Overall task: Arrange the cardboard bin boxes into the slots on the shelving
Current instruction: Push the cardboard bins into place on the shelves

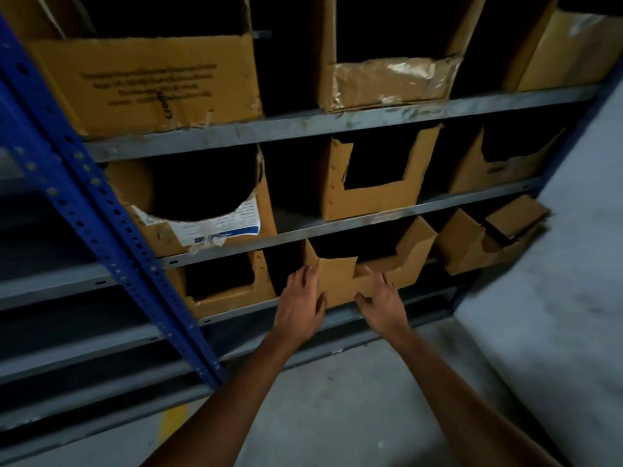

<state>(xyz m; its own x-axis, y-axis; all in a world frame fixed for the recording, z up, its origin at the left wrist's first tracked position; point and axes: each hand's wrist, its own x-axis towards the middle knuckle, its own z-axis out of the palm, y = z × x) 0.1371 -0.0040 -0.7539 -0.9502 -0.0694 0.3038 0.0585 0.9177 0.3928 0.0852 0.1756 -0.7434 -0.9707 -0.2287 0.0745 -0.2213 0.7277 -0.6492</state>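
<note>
A cardboard bin box (401, 261) with a cut-out front stands on the low grey shelf (236, 314), sticking out a little past the shelf edge. My left hand (301, 303) lies flat against the box's front left corner, fingers spread. At the lower front of the same box rests my right hand (382, 303), fingers apart. Neither hand closes around it. Another bin box (229, 291) sits to its left, and a tilted one (472, 244) to its right.
The shelves above carry more cardboard bin boxes (367, 183) with dark gaps between them. A blue perforated upright (111, 230) runs diagonally at the left. Grey concrete floor (354, 399) lies below, and a grey wall (573, 264) stands at the right.
</note>
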